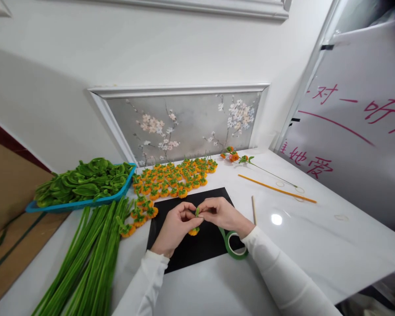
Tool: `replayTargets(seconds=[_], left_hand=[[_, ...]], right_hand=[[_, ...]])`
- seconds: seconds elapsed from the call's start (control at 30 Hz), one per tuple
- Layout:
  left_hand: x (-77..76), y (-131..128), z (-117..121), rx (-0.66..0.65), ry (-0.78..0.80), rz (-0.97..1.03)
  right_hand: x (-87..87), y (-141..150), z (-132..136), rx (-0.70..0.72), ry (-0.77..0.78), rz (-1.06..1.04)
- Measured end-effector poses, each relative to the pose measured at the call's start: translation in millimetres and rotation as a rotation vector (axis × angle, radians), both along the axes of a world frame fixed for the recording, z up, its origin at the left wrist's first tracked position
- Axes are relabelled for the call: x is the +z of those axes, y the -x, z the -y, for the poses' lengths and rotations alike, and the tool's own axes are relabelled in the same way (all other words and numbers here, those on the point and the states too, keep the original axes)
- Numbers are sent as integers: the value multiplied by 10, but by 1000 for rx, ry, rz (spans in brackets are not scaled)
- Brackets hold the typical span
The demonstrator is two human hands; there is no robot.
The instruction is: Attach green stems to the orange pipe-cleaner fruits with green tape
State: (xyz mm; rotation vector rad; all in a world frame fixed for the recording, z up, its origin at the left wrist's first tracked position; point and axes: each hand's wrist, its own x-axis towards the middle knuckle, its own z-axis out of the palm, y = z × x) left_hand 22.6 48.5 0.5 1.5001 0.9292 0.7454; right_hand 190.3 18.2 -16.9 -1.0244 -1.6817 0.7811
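Note:
Over a black mat (181, 259), both hands meet with their fingertips close together. My left hand (179, 224) pinches a small orange flower (194, 231) with a green top, made of fuzzy pipe cleaner; its bloom hangs below the fingers. My right hand (219, 210) is closed at the flower's green part (197, 211), thumb and forefinger pressed together. What exactly sits between the right fingertips is too small to make out. A roll of green floral tape (242, 254) lies by the right wrist at the mat's edge.
Many orange flowers (174, 180) stand in rows behind the mat. A blue tray (85, 204) of green leaves and a bundle of green pipe cleaners (88, 259) lie left. At right are a wooden stick (253, 210), an orange pipe cleaner (276, 188) and a long-stemmed flower (233, 157).

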Motion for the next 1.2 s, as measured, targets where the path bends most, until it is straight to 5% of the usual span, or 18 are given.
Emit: replayTargets(seconds=[0.17, 0.57, 0.77, 1.0, 1.2], left_hand=[[-19, 25, -17, -29, 9, -16], [-48, 28, -30, -16, -11, 50], [-24, 36, -17, -120, 71, 55], [2, 18, -10, -143, -35, -14], [30, 27, 7, -157, -24, 8]], right_hand=[[-7, -34, 7, 33, 107, -59], [19, -71, 11, 38, 94, -2], [25, -65, 25, 91, 90, 8], [30, -62, 29, 64, 101, 41], [45, -34, 20, 102, 110, -150]])
